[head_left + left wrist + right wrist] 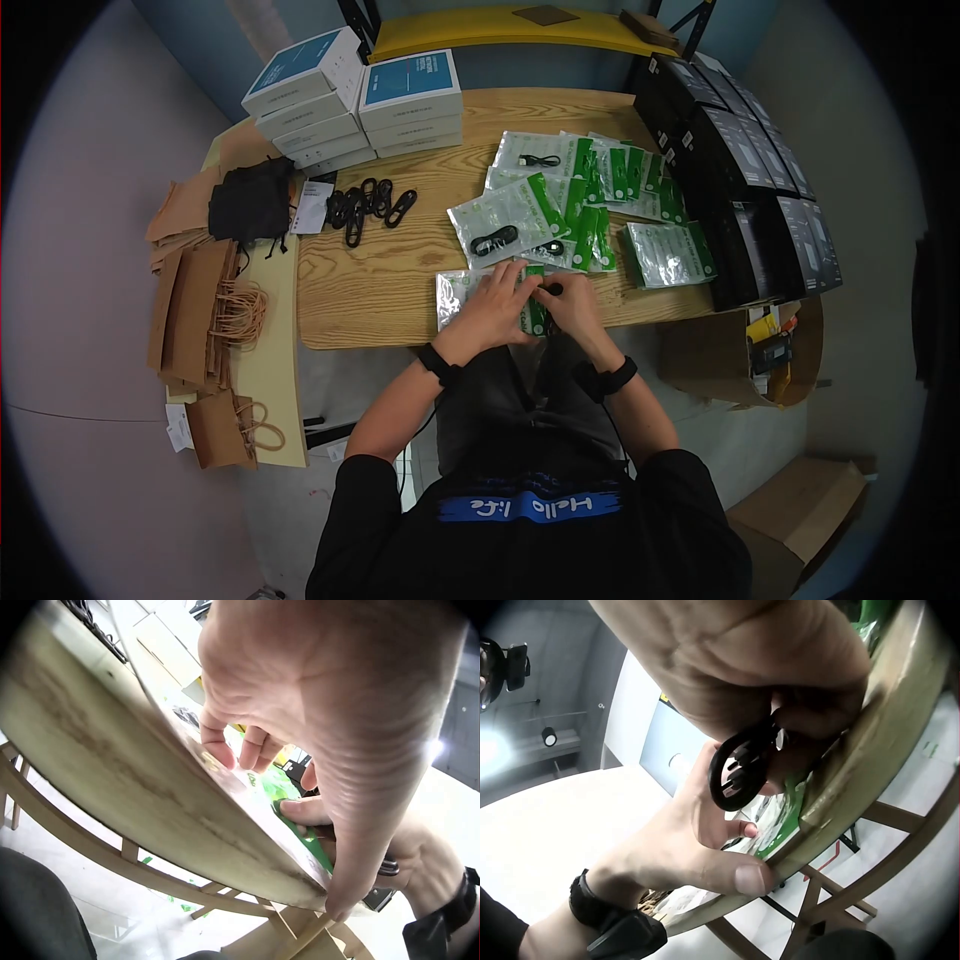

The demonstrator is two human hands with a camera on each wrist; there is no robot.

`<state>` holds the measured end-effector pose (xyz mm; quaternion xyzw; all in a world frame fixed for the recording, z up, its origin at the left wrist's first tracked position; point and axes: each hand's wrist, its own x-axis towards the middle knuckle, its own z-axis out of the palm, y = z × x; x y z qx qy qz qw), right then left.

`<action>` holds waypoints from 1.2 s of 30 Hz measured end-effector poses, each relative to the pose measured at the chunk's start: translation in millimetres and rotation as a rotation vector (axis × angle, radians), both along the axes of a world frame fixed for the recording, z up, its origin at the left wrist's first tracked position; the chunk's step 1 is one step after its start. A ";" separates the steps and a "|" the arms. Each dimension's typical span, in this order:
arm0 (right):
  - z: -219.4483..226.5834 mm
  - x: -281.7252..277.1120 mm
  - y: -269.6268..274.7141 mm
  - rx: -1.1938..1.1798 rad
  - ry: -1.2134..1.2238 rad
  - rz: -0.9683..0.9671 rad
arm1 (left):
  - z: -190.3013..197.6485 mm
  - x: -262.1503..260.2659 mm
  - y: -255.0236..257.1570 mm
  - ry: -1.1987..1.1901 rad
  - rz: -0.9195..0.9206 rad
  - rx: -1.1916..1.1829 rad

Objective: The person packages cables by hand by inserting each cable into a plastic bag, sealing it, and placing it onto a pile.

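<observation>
A clear zip bag with a green end [453,292] lies flat at the table's front edge. My left hand [490,308] rests across it, fingertips pressing its surface and the thumb out by the table edge. From the right side, my right hand [577,308] grips a coiled black cable [721,778], whose loop sticks out of the curled fingers in the right wrist view. In the left wrist view the right thumb [306,811] lies against the bag's green strip [319,851]. Part of the cable is hidden inside the right hand.
Beyond the hands lies a pile of green-ended bags [510,215], some with cables inside. More bags [665,255] are stacked to the right, beside black boxes [735,150]. Coiled cables [370,200] lie left, below white boxes [410,95]. Paper bags [190,315] occupy the side table.
</observation>
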<state>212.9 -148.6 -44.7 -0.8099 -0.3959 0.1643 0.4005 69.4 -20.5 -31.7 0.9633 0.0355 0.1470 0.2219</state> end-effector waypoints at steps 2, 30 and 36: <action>-5.2 1.8 1.3 -0.008 0.022 0.002 | -0.9 -0.1 0.4 0.000 -0.003 0.004; -23.0 1.6 -0.7 0.102 0.284 0.044 | -4.1 -4.4 4.0 -0.026 -0.030 -0.025; -15.4 7.6 -2.0 0.112 0.298 0.107 | -5.8 -1.9 5.2 -0.061 -0.050 -0.040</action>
